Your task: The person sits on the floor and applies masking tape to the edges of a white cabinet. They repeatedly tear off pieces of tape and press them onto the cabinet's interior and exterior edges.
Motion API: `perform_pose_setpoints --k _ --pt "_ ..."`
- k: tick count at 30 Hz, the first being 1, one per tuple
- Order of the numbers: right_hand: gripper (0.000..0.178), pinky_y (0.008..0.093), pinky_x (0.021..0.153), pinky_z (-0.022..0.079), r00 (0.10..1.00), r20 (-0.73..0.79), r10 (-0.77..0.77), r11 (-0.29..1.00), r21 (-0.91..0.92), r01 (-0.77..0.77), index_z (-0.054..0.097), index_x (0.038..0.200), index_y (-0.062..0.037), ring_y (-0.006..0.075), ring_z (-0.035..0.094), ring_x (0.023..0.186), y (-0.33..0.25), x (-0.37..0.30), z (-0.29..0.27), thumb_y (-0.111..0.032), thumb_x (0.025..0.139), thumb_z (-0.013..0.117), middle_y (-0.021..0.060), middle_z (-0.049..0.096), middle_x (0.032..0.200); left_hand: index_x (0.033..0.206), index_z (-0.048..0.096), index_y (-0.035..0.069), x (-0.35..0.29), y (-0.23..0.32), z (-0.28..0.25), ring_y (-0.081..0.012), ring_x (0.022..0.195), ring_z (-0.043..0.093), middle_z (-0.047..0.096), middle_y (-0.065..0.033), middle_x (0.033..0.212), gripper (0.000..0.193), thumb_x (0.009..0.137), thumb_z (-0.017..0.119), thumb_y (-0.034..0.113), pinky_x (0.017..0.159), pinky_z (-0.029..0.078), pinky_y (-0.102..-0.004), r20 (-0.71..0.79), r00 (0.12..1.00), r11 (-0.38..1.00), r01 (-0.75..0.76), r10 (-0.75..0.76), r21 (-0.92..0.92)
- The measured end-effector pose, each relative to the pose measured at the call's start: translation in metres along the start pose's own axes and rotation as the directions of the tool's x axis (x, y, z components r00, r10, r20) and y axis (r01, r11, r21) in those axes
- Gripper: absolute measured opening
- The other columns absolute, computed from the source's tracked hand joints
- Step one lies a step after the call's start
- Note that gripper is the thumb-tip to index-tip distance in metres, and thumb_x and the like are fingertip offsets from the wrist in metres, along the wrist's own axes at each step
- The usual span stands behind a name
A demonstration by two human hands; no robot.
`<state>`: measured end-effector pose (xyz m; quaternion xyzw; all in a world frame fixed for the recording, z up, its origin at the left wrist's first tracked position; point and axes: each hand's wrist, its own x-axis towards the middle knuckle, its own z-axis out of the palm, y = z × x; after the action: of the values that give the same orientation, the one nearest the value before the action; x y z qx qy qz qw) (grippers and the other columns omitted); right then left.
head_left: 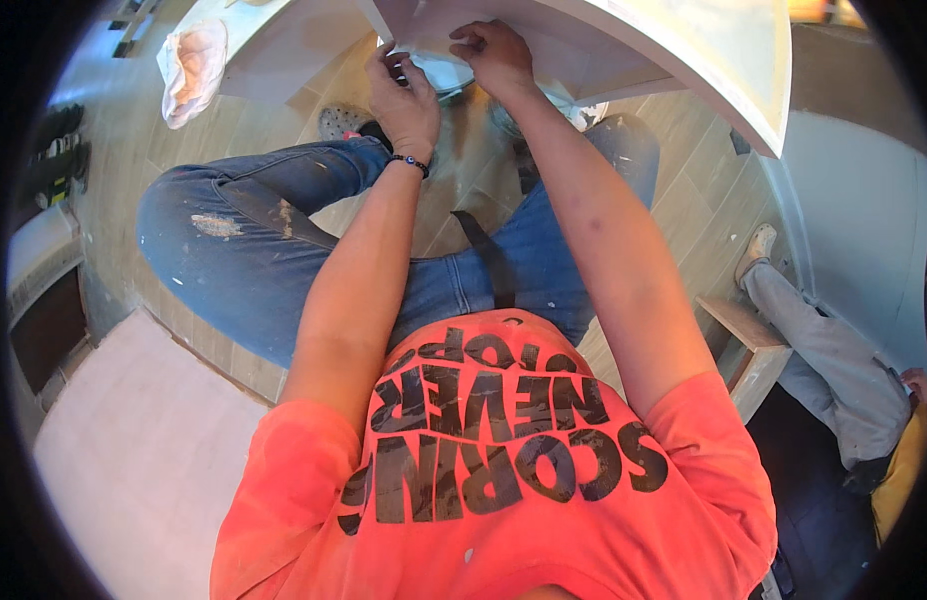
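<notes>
Starting at the left, we see a pale flat board (144, 430) lying low by the floor, and above it, near the top, a whitish cloth item with a pinkish inside (195, 75). Next come our blue jeans (249, 210), bent at the knee and marked with pale smears, and a speckled grey shoe (339, 122) just beyond the lower leg. Our left hand (406, 105), with a dark beaded bracelet (412, 162) at the wrist, reaches up with its fingers bent and partly apart, close to the inner edge of a white panelled piece (604, 65) that spans the top of the view; whether they grip anything small, we cannot tell. A bluish-white item (442, 73) shows between our hands, below the panel. Our right hand (499, 62) is raised beside it, fingers curled loosely at the inner side of the white piece; we cannot tell whether they pinch anything or touch it. A dark strap (487, 255) hangs over our lap. Farther right stand a wooden box (749, 345) and, just beside it, a co-worker's leg in grey trousers (834, 365), with a yellow garment (899, 475) at the rim.
</notes>
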<state>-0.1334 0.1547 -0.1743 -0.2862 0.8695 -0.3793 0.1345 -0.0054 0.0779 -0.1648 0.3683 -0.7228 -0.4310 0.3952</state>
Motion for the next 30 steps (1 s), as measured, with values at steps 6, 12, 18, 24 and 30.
perform_pose_setpoints --k 6,12,18,24,30 --pt "0.021 0.0433 0.092 0.053 0.999 -0.032 -0.001 0.999 0.04 0.003 0.08 0.105 -0.022 0.0279 0.066 0.104 0.008 -0.001 0.002 -0.028 0.085 0.08 0.0065 0.068 0.102 0.128 0.057 -0.003 0.002 -0.015 0.009 -0.0256 0.09 0.069 0.069 -0.0155 0.107 0.043 0.086 0.063 0.002 0.085 0.054 -0.0392 0.042 0.99 0.99 0.138 -0.138 0.014" --pt "0.02 0.0439 0.091 0.053 0.999 -0.04 -0.002 1.0 0.01 0.002 0.079 0.105 -0.0215 0.0286 0.067 0.103 0.003 -0.001 0.001 -0.027 0.085 0.079 0.0069 0.068 0.1 0.128 0.057 -0.004 0.001 -0.032 0.01 -0.022 0.097 0.067 0.067 -0.0132 0.11 0.048 0.081 0.064 -0.003 0.092 0.053 -0.035 0.077 0.993 0.988 0.077 -0.087 0.133" --pt "0.021 0.0434 0.092 0.054 0.998 -0.055 -0.012 1.0 -0.011 0.011 0.079 0.105 -0.0217 0.0291 0.067 0.104 0.005 -0.001 0.001 -0.027 0.086 0.079 0.0072 0.069 0.102 0.122 0.06 -0.002 -0.003 -0.042 0.008 -0.0268 0.09 0.067 0.066 -0.0152 0.103 0.042 0.082 0.053 -0.007 0.089 0.053 -0.0389 0.059 0.998 1.0 0.011 -0.011 -0.006" --pt "0.023 0.0423 0.093 0.054 0.999 -0.029 0.041 0.999 0.006 -0.04 0.079 0.106 -0.0221 0.0285 0.067 0.105 0.005 -0.001 -0.001 -0.029 0.085 0.08 0.0069 0.07 0.104 0.115 0.067 0.002 0.007 -0.035 0.001 -0.0294 0.09 0.067 0.067 -0.0149 0.099 0.034 0.086 0.052 -0.008 0.087 0.052 -0.04 -0.043 0.999 0.994 0.023 -0.018 0.109" --pt "0.03 0.0414 0.09 0.055 0.994 0.06 0.09 0.996 -0.013 -0.09 0.08 0.106 -0.0233 0.027 0.067 0.105 -0.01 0.002 -0.011 -0.039 0.08 0.083 0.0054 0.072 0.101 0.118 0.071 0.007 0.009 -0.047 -0.007 -0.0241 0.085 0.067 0.071 -0.0132 0.102 0.028 0.09 0.067 0.002 0.081 0.054 -0.0378 0.137 0.976 0.953 -0.197 0.168 0.231"
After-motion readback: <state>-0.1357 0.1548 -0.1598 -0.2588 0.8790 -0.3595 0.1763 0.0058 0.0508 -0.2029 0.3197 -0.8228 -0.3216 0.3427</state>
